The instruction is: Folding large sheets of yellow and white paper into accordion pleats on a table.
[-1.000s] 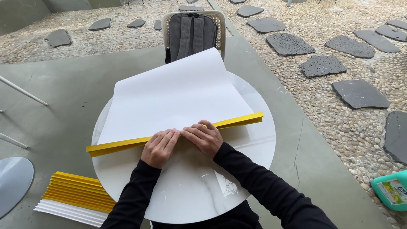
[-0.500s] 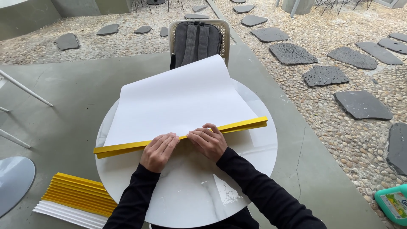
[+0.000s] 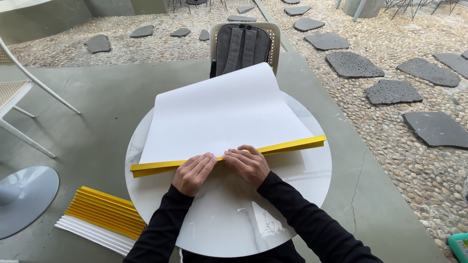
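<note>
Hands | left hand and right hand pressed flat, fingers extended, nothing gripped | yellow folded strip of white sheet held down at frame centre on round table.

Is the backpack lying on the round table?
No, the grey backpack sits on the chair beyond the white round table.
</note>
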